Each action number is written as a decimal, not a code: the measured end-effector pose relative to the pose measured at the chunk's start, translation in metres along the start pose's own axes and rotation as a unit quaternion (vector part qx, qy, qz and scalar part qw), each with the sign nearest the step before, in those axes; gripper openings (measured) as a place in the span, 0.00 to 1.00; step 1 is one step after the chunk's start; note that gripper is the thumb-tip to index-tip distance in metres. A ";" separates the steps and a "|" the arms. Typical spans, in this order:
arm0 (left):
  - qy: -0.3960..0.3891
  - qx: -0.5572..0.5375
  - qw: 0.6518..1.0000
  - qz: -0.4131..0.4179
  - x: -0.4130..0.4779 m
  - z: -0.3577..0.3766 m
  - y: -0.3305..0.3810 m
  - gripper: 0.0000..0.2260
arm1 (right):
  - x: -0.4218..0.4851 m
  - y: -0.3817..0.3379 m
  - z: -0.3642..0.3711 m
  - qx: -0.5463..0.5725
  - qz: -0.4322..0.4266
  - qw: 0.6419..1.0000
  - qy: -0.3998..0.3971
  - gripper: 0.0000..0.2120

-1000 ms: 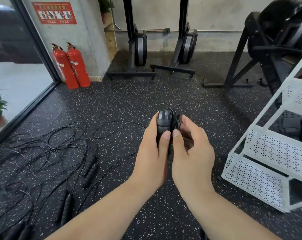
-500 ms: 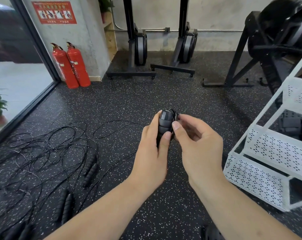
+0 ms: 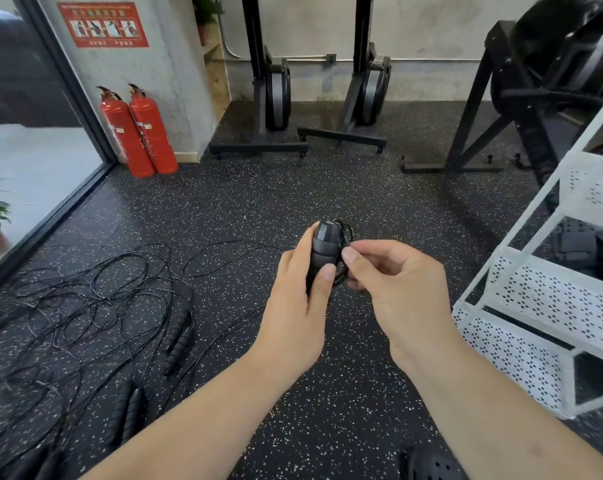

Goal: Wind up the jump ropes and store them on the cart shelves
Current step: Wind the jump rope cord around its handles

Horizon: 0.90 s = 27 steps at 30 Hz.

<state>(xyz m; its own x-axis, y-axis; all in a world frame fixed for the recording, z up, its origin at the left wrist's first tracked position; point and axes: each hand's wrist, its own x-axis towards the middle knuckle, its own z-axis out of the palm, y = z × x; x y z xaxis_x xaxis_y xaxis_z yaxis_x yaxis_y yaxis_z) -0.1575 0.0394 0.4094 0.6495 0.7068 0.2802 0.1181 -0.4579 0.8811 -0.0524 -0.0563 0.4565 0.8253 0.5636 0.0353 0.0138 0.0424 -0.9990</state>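
Head view: left hand (image 3: 302,303) wraps the rope handles (image 3: 323,252), keeping the bundle steady; right hand (image 3: 393,282) pinches the cord (image 3: 343,237) beside them, likely tucking the last loop. Cart (image 3: 549,306) waits near, right. More ropes (image 3: 96,306) sprawl on the floor.

Can't really read anything here. Up on the concrete wall (image 3: 175,81), a red sign (image 3: 103,24) with four little pictograms, text underneath way too blurry. Small white labels (image 3: 119,129) on the two fire extinguishers (image 3: 153,140), too tiny to make out.
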 end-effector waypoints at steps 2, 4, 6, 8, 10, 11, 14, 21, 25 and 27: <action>-0.003 -0.001 1.000 0.001 -0.001 0.000 -0.001 0.23 | 0.002 0.000 0.000 0.000 0.014 1.000 -0.002 0.03; 0.000 0.002 1.000 0.005 -0.002 0.000 -0.001 0.23 | 0.001 0.000 0.000 0.015 0.032 0.999 -0.003 0.04; 0.003 0.007 1.000 0.007 -0.002 -0.001 -0.001 0.23 | 0.000 0.000 0.001 0.049 0.066 0.997 -0.001 0.05; 0.003 0.012 1.000 0.009 -0.002 -0.001 -0.001 0.23 | -0.001 0.000 0.003 0.087 0.111 0.990 -0.003 0.05; 0.000 0.015 1.000 0.016 -0.002 0.000 -0.002 0.24 | 0.000 -0.001 0.004 0.129 0.151 0.980 -0.005 0.04; -0.001 0.016 1.000 0.018 -0.003 0.000 -0.003 0.24 | 0.000 -0.001 0.005 0.142 0.165 0.976 -0.004 0.04; 0.003 0.019 1.000 0.020 -0.004 0.003 -0.003 0.23 | -0.001 0.000 0.007 0.160 0.182 0.970 0.012 0.04; 0.022 0.043 0.999 0.020 -0.005 0.008 -0.006 0.24 | -0.003 0.000 0.015 0.198 0.211 0.955 0.060 0.09; 0.028 0.054 0.998 0.034 -0.005 0.010 -0.007 0.25 | -0.003 0.001 0.019 0.202 0.231 0.950 0.065 0.08; 0.022 0.048 0.998 0.031 -0.005 0.010 -0.007 0.25 | 0.000 -0.001 0.018 0.207 0.254 0.943 0.058 0.07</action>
<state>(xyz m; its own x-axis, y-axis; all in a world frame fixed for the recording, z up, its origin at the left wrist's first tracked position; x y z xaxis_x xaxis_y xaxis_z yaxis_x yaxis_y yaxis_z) -0.1540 0.0339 0.3981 0.6252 0.6970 0.3512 0.1507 -0.5493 0.8219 -0.0626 -0.0414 0.4583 0.7226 0.5050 -0.4721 -0.6014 0.1225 -0.7895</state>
